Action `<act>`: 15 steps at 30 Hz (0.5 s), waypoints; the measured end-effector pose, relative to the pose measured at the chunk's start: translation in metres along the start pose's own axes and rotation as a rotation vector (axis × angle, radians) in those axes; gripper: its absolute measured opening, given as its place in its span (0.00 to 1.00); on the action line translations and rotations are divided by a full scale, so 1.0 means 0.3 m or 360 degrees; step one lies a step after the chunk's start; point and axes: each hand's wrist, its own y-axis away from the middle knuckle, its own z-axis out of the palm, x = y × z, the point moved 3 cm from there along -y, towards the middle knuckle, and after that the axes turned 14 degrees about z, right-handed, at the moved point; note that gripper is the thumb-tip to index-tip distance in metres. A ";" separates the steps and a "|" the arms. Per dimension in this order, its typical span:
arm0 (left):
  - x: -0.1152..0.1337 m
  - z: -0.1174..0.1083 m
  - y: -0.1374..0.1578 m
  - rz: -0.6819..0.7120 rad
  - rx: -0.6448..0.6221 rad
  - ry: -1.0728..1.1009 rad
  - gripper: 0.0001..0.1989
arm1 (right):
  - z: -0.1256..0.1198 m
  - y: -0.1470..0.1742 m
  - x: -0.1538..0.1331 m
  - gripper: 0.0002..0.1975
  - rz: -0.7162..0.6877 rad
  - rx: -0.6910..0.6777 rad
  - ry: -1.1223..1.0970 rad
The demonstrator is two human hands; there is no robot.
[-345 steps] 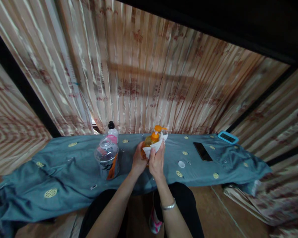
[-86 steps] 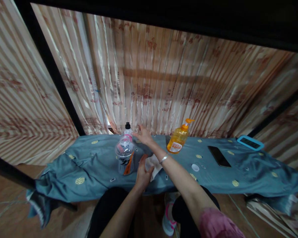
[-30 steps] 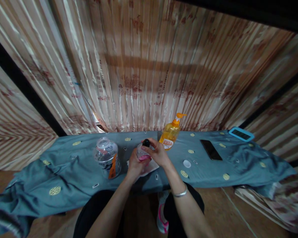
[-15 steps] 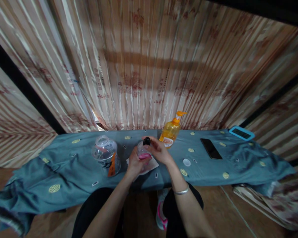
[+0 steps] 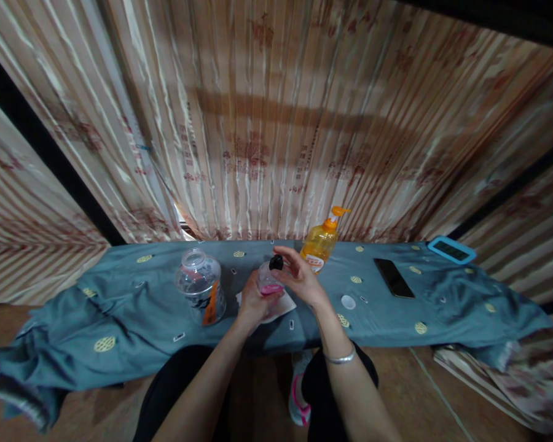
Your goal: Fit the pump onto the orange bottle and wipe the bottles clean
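Observation:
My left hand (image 5: 253,301) is closed around a small clear bottle (image 5: 266,281) with something pink showing on or in its lower part. A round black cap (image 5: 276,263) tops the bottle. My right hand (image 5: 300,277) is curled loosely about the cap, thumb on the near side and forefinger arched over the far side. Under the bottle lies a white sheet of paper or tissue (image 5: 283,307), partly hidden by my hands. To the left stands a wide clear plastic jar (image 5: 198,285) with an orange strip. Just beyond my right hand is a yellow pump bottle (image 5: 320,245).
A patterned blue-green cloth (image 5: 258,248) covers the narrow table. On it at the right are a white disc (image 5: 348,302), a dark phone (image 5: 393,278) and a blue-framed device (image 5: 451,250). Pleated curtains (image 5: 249,123) hang close behind the table.
The fingers of my right hand have loosened and shifted slightly about the black cap. My left hand keeps its hold on the bottle. The whole view has shifted a little.

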 end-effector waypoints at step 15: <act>0.006 -0.004 0.003 -0.0038 0.0013 -0.0062 0.23 | 0.006 0.013 -0.021 0.24 0.0066 0.0193 0.0179</act>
